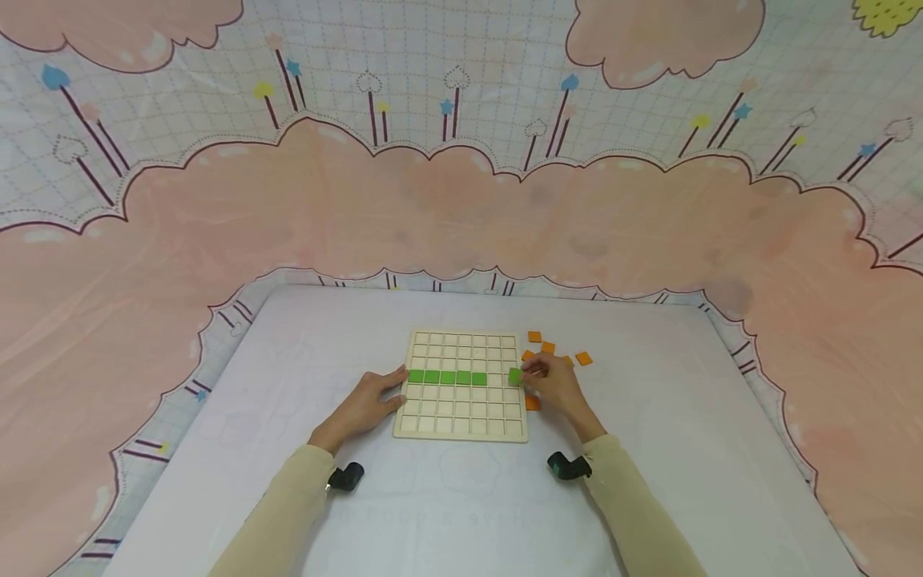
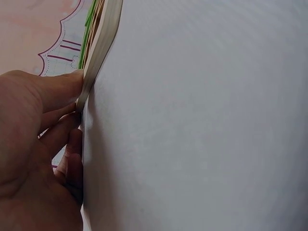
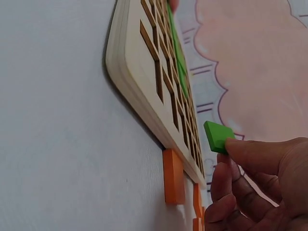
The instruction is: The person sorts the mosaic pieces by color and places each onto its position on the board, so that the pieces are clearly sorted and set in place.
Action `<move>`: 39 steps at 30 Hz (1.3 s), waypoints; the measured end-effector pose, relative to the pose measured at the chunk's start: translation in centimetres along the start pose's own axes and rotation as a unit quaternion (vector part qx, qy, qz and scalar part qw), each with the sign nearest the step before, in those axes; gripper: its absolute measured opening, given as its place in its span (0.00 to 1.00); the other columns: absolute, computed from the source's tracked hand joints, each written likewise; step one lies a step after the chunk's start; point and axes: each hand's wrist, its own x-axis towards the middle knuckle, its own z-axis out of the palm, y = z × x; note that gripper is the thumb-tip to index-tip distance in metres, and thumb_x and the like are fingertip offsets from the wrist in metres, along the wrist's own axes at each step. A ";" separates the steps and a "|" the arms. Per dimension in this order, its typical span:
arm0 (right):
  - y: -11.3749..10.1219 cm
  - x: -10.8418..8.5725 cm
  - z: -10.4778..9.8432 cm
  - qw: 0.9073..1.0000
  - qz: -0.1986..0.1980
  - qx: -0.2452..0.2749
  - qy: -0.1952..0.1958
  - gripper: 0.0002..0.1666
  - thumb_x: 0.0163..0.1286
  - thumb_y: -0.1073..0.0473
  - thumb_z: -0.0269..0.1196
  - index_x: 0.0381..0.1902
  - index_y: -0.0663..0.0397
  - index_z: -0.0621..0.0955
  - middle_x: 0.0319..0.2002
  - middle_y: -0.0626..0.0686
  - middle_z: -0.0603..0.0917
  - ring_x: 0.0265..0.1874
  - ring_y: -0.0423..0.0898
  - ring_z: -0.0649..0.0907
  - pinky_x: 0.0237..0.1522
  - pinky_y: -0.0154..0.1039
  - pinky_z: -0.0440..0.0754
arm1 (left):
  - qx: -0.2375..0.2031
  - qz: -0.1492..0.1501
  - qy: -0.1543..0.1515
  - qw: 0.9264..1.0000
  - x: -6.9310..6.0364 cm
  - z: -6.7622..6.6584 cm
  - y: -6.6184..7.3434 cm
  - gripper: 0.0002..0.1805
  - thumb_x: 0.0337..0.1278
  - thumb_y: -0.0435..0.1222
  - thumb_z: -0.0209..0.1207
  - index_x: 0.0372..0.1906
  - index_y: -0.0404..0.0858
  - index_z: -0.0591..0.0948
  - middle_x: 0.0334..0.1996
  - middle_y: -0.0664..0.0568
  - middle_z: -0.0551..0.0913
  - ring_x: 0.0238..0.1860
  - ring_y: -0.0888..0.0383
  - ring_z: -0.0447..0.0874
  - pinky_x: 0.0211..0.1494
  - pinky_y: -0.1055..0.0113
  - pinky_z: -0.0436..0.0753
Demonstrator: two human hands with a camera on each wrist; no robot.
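Observation:
A pale wooden grid board (image 1: pixel 461 429) lies flat on the table, with several green square tiles (image 1: pixel 448 377) filling one row from its left side. My left hand (image 1: pixel 369 401) touches the board's left edge with its thumb and fingers. In the left wrist view the thumb (image 2: pixel 60 91) lies against the board's rim (image 2: pixel 102 48). Above the board's right edge, a green tile (image 3: pixel 216 135) is pinched between the thumb and fingers of my right hand (image 1: pixel 554 385). The right wrist view shows this tile tilted and apart from the board.
Several orange tiles (image 1: pixel 584 358) lie loose on the white table (image 1: pixel 461 497) to the right of the board. One orange tile (image 3: pixel 173 177) sits beside the board's edge, close to the right hand. A patterned cloth (image 1: pixel 461 216) hangs behind the table.

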 end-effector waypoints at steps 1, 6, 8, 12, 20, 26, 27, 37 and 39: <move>-0.1 0.0 0.1 1.000 0.002 0.003 -0.001 0.08 0.62 0.64 0.69 0.39 0.57 0.83 0.38 0.56 0.87 0.34 0.47 0.84 0.36 0.36 0.81 | 0.000 0.000 0.000 1.000 0.0 0.0 0.0 0.31 0.66 0.38 0.59 0.73 0.42 0.65 0.76 0.54 0.61 0.70 0.43 0.62 0.74 0.42 0.63; -0.4 0.3 0.9 1.000 -0.003 0.010 -0.005 0.07 0.62 0.64 0.69 0.39 0.56 0.83 0.39 0.55 0.87 0.35 0.46 0.84 0.32 0.33 0.80 | -0.004 -0.006 0.000 1.000 0.1 0.1 0.0 0.32 0.66 0.39 0.59 0.73 0.44 0.66 0.76 0.56 0.61 0.70 0.44 0.62 0.74 0.42 0.63; -0.5 0.3 1.2 1.000 -0.007 0.010 -0.009 0.07 0.63 0.63 0.69 0.39 0.55 0.84 0.39 0.55 0.87 0.36 0.46 0.84 0.32 0.33 0.80 | -0.004 -0.008 0.001 1.000 0.1 0.1 0.0 0.32 0.66 0.39 0.59 0.73 0.44 0.66 0.76 0.56 0.61 0.70 0.44 0.62 0.73 0.42 0.64; -0.7 0.4 1.8 1.000 -0.013 0.009 -0.014 0.06 0.63 0.62 0.69 0.39 0.52 0.84 0.39 0.53 0.88 0.36 0.46 0.84 0.33 0.34 0.80 | -0.004 -0.013 0.000 1.000 0.0 0.1 0.1 0.32 0.66 0.39 0.59 0.73 0.44 0.65 0.76 0.55 0.61 0.70 0.43 0.62 0.73 0.42 0.64; -0.7 0.7 2.5 1.000 -0.020 0.001 -0.008 0.06 0.63 0.61 0.69 0.39 0.50 0.84 0.37 0.51 0.87 0.34 0.45 0.83 0.39 0.38 0.81 | -0.008 -0.014 0.001 1.000 0.0 0.0 0.3 0.32 0.66 0.38 0.59 0.73 0.43 0.66 0.76 0.54 0.61 0.71 0.43 0.61 0.74 0.41 0.62; -1.1 0.9 2.7 1.000 -0.012 -0.005 -0.017 0.05 0.64 0.61 0.68 0.39 0.49 0.86 0.36 0.51 0.86 0.34 0.45 0.81 0.38 0.38 0.79 | -0.007 -0.015 0.004 1.000 0.0 0.0 0.5 0.31 0.66 0.38 0.59 0.73 0.43 0.66 0.76 0.55 0.61 0.70 0.44 0.62 0.74 0.42 0.63; -1.1 0.9 2.7 1.000 -0.012 -0.007 -0.020 0.05 0.64 0.61 0.68 0.38 0.49 0.86 0.35 0.50 0.86 0.34 0.45 0.80 0.38 0.37 0.78 | -0.007 -0.017 0.003 1.000 0.0 0.0 0.5 0.31 0.66 0.38 0.59 0.73 0.43 0.66 0.76 0.55 0.61 0.70 0.44 0.63 0.74 0.42 0.63; -1.2 0.8 2.9 0.999 -0.005 -0.017 -0.032 0.05 0.64 0.61 0.68 0.38 0.48 0.87 0.33 0.49 0.85 0.33 0.44 0.79 0.37 0.36 0.76 | -0.004 -0.022 0.002 1.000 -0.2 0.0 0.7 0.31 0.67 0.39 0.59 0.73 0.44 0.66 0.76 0.55 0.61 0.69 0.44 0.63 0.73 0.43 0.64; -1.2 0.8 3.0 0.999 -0.002 -0.018 -0.032 0.05 0.64 0.60 0.68 0.38 0.48 0.87 0.34 0.49 0.85 0.33 0.44 0.78 0.36 0.36 0.75 | -0.002 -0.021 0.002 1.000 -0.2 0.0 0.7 0.31 0.66 0.38 0.59 0.72 0.43 0.66 0.76 0.55 0.61 0.68 0.45 0.64 0.73 0.43 0.65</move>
